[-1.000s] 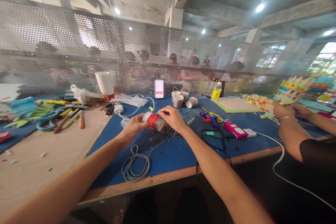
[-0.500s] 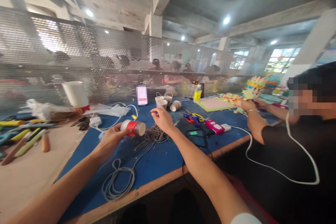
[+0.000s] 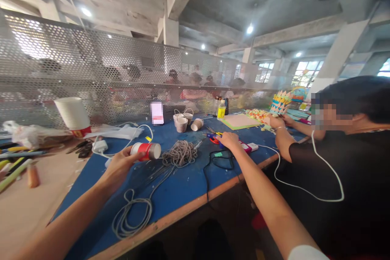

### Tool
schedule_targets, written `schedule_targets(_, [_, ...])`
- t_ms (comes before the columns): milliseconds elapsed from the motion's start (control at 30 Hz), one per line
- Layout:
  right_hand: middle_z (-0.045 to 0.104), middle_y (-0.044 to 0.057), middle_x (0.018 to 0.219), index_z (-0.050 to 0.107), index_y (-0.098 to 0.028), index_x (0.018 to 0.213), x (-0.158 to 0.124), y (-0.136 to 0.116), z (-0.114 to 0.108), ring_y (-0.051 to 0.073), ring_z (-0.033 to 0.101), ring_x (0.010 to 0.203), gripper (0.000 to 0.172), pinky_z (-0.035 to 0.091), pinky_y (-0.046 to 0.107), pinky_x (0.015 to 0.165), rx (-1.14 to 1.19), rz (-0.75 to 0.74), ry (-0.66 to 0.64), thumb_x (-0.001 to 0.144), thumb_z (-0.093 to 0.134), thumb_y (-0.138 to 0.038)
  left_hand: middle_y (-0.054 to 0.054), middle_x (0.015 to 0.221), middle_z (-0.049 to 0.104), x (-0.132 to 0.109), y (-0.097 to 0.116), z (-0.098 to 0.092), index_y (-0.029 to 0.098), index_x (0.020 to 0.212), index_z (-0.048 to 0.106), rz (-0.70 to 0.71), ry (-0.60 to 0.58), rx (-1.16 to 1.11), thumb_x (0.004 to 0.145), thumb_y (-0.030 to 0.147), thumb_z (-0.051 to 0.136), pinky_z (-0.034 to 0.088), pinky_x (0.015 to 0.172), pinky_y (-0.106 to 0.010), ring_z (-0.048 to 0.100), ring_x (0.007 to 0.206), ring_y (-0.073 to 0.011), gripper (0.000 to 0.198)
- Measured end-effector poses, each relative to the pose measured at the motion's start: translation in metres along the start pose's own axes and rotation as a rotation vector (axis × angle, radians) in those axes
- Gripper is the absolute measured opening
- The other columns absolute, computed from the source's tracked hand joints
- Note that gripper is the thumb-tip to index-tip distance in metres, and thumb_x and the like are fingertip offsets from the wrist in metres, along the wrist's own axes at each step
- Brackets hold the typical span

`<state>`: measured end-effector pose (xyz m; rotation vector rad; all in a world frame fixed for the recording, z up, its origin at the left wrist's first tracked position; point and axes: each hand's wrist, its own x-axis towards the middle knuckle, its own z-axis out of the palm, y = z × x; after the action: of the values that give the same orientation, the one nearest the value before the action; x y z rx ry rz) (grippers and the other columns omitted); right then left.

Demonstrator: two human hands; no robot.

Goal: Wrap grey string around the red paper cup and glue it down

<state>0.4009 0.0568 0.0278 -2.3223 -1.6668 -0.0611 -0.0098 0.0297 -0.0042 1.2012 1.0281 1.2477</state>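
Observation:
My left hand (image 3: 119, 163) is closed around a red and white paper cup (image 3: 145, 150), held on its side just above the blue table top (image 3: 183, 187). My right hand (image 3: 228, 139) is stretched out to the right and rests over a blue and yellow glue gun (image 3: 212, 137), beside a pink device (image 3: 247, 146). Its fingers point away from me and I cannot see whether they grip. A bundle of brown twine (image 3: 179, 153) lies between my two hands.
A grey wire coil (image 3: 132, 215) and a black cable (image 3: 217, 162) lie near the front edge. Small paper cups (image 3: 183, 122), a phone (image 3: 157, 113), a yellow bottle (image 3: 221, 110) and a white cup stack (image 3: 73, 114) stand further back. A co-worker (image 3: 341, 162) sits right, handling coloured paper craft (image 3: 280, 102).
My right hand has left the cup and moved right to the glue gun. My left hand keeps the cup. The view has swung right, bringing the co-worker in.

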Motion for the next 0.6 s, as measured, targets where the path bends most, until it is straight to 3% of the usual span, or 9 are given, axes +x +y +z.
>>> schedule_targets(133, [0.074, 0.023, 0.113, 0.076, -0.013, 0.105, 0.005, 0.004, 0.004, 0.031, 0.067, 0.116, 0.042, 0.048, 0.035, 0.093, 0.051, 0.053, -0.086, 0.087, 0.068, -0.050, -0.002, 0.073, 0.073, 0.002, -0.003, -0.002, 0.016, 0.091, 0.071, 0.006, -0.026, -0.027, 0.060, 0.034, 0.090, 0.050, 0.058, -0.025, 0.065, 0.061, -0.0156, 0.041])
schedule_targets(300, [0.075, 0.022, 0.107, 0.077, -0.013, 0.094, 0.004, 0.003, 0.005, 0.033, 0.068, 0.114, 0.041, 0.049, 0.033, 0.088, 0.188, 0.063, -0.105, 0.080, 0.074, -0.052, -0.002, 0.078, 0.073, 0.002, -0.003, -0.004, 0.016, 0.089, 0.072, 0.049, 0.014, -0.023, 0.062, 0.031, 0.089, 0.049, 0.063, -0.025, 0.065, 0.066, -0.0155, 0.036])
schedule_targets(433, [0.077, 0.017, 0.093, 0.074, -0.013, 0.089, -0.005, -0.008, 0.010, 0.026, 0.074, 0.094, 0.044, 0.053, 0.029, 0.077, 0.379, -0.018, -0.102, 0.092, 0.059, -0.054, -0.003, 0.078, 0.074, 0.001, -0.003, -0.003, 0.016, 0.088, 0.072, 0.075, 0.006, -0.011, 0.065, 0.032, 0.087, 0.047, 0.064, -0.025, 0.064, 0.067, -0.0149, 0.031])
schedule_targets(533, [0.076, 0.011, 0.088, 0.069, -0.015, 0.100, -0.013, -0.032, 0.017, 0.017, 0.073, 0.075, 0.046, 0.055, 0.024, 0.069, 0.708, -0.134, -0.130, 0.097, 0.049, -0.057, -0.004, 0.079, 0.074, 0.002, -0.003, -0.002, 0.015, 0.086, 0.072, 0.091, -0.012, -0.018, 0.064, 0.032, 0.086, 0.047, 0.065, -0.026, 0.064, 0.067, -0.0155, 0.032])
schedule_targets(600, [0.074, 0.007, 0.081, 0.066, -0.016, 0.096, -0.019, -0.054, 0.020, 0.015, 0.069, 0.067, 0.047, 0.055, 0.025, 0.065, 1.080, -0.228, -0.187, 0.090, 0.059, -0.062, -0.004, 0.078, 0.074, 0.002, -0.003, -0.001, 0.015, 0.085, 0.071, 0.090, 0.011, -0.024, 0.061, 0.032, 0.087, 0.046, 0.064, -0.026, 0.064, 0.065, -0.0157, 0.033])
